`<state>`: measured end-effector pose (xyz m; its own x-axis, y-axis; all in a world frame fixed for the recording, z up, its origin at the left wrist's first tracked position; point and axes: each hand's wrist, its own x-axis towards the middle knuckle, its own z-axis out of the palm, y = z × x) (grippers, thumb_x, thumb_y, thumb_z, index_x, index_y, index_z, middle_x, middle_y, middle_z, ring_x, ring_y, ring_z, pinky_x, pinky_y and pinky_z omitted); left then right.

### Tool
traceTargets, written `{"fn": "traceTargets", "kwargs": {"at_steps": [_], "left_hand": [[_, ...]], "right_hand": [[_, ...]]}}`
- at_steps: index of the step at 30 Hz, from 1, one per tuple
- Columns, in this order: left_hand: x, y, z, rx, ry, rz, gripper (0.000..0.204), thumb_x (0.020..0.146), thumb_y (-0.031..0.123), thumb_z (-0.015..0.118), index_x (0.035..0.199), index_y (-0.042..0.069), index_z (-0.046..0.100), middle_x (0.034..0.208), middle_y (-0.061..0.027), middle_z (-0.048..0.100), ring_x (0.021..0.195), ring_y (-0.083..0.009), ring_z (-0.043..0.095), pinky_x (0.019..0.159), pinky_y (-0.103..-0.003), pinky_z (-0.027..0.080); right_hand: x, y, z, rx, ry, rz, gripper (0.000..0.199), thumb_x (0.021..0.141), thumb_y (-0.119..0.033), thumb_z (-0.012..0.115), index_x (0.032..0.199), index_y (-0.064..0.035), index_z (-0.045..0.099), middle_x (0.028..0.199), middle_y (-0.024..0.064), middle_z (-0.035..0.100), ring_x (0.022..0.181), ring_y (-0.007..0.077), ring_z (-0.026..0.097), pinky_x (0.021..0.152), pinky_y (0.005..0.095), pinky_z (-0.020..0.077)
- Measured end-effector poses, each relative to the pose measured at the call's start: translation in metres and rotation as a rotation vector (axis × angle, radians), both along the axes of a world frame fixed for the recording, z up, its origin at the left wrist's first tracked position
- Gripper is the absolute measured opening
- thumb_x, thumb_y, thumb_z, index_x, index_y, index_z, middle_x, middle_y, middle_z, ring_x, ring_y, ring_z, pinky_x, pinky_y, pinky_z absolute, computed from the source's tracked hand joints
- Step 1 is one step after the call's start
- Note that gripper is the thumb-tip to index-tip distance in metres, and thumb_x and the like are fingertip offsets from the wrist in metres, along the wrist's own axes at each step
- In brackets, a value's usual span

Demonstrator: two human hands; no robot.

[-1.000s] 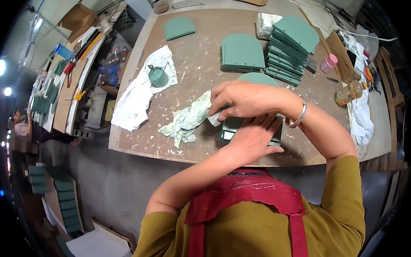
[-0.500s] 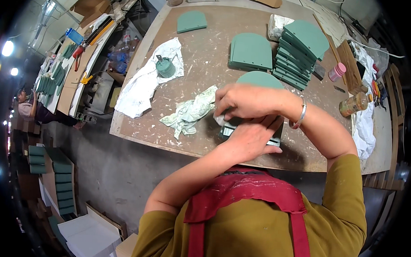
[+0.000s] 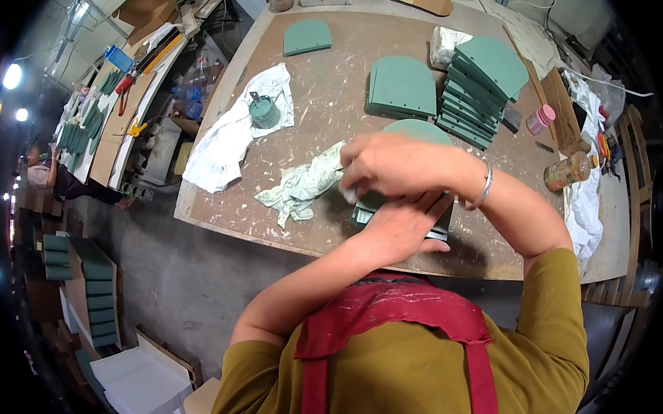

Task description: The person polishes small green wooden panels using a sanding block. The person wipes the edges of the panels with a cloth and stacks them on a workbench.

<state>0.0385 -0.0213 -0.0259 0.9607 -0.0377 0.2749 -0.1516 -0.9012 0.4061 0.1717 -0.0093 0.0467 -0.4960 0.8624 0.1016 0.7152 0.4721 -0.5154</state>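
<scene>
Close to the table's near edge, a green round-topped panel [image 3: 420, 128] lies beneath both hands, which cover most of it. My left hand [image 3: 406, 228] rests flat on its near part, fingers stretched out and thumb pointing right. Crossing above it, my right hand [image 3: 388, 165], slightly blurred, has its fingers curled around a small pale wad [image 3: 349, 195] by the panel's left side. Just left of that hand lies a crumpled, green-stained cloth [image 3: 303, 188]. A green-coated small can [image 3: 264, 113] stands on a white cloth [image 3: 228, 141] farther left.
Behind my hands are a short stack of green panels [image 3: 401, 85] and a taller fanned stack [image 3: 470, 99]. A single panel [image 3: 307, 37] lies at the far left. To the right stand a pink-capped bottle [image 3: 540, 119] and an amber bottle [image 3: 568, 171]. Another person [image 3: 44, 171] is at a side bench.
My right hand has shifted a little and blurs with motion, the pale wad still in its fingers. My left hand keeps its place on the panel. The whole view has shifted slightly.
</scene>
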Motion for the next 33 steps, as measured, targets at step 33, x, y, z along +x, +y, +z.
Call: {"fn": "traceTargets", "kwargs": {"at_steps": [33], "left_hand": [[0.003,0.003,0.011,0.066,0.037,-0.02,0.082,0.087,0.057,0.064,0.145,0.003,0.042,0.154,-0.0175,0.036,0.144,-0.0336,0.031,0.117,-0.05,0.025]], "right_hand": [[0.047,-0.002,-0.02,0.13,-0.184,-0.71,0.015,0.084,-0.009,0.064,0.092,-0.0028,0.074,0.098,0.0188,0.063,0.099,0.0378,0.061,0.085,0.0453,0.0512]]}}
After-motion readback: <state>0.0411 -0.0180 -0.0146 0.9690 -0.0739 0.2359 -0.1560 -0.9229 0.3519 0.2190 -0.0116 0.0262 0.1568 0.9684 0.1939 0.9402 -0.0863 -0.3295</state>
